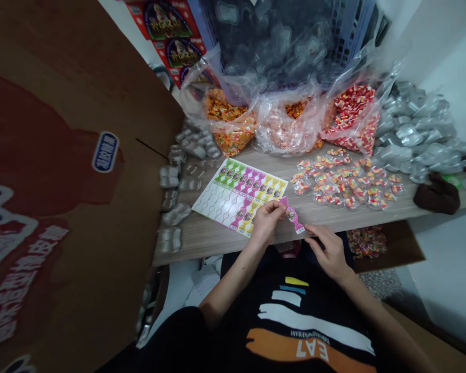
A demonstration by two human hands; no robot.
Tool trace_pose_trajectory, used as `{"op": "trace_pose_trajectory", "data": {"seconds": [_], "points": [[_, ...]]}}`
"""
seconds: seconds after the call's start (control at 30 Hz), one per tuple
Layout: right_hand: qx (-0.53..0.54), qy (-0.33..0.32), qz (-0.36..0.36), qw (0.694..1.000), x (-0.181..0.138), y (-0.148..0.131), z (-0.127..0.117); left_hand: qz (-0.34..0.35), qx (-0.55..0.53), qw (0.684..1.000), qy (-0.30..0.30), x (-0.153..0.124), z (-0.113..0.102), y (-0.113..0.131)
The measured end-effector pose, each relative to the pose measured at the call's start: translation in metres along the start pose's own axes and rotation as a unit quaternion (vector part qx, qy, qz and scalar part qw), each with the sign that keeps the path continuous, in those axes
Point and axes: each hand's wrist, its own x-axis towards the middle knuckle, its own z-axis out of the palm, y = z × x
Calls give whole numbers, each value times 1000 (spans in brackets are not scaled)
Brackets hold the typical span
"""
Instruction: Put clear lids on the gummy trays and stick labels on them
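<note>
A pink candy-shaped sticker [292,215] is stretched between my two hands above the front edge of the table. The fingers of my left hand [267,220] pinch its upper end. At its lower white end, my right hand [326,248] holds the corner between thumb and forefinger. Under and left of my left hand lies a sticker sheet [212,199] with green, pink and yellow stickers; part of it shows only bare outlines. To the right of the hands, many filled clear plastic packs [345,178] with red, orange and yellow sweets are spread on the table.
Bags of orange sweets [233,122] and red-and-white sweets [355,111] stand behind, with a crumpled clear bag [289,124] between them. Empty plastic shells [415,124] pile at right; more shells [171,199] lie left. A blue crate [347,41] stands at the back, a large cardboard box [140,93] at left.
</note>
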Motion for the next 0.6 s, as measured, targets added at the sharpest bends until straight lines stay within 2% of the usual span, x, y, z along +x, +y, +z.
{"op": "trace_pose_trajectory", "data": {"seconds": [0.07, 0.13, 0.23, 0.33, 0.43, 0.6], "points": [[78, 25, 120, 989, 2, 4, 0, 21, 16, 1000, 5, 1, 10, 1], [169, 61, 224, 958, 8, 7, 1, 31, 27, 999, -14, 4, 25, 2], [266, 103, 306, 908, 20, 16, 2, 35, 25, 997, -58, 11, 48, -1], [281, 132, 330, 891, 28, 29, -5, 50, 30, 995, -85, 21, 67, -5], [254, 138, 332, 898, 33, 47, -21, 68, 70, 991, -94, 31, 77, -10], [207, 210, 333, 896, 53, 78, -40, 51, 112, 992, -41, 51, 86, -25]]}}
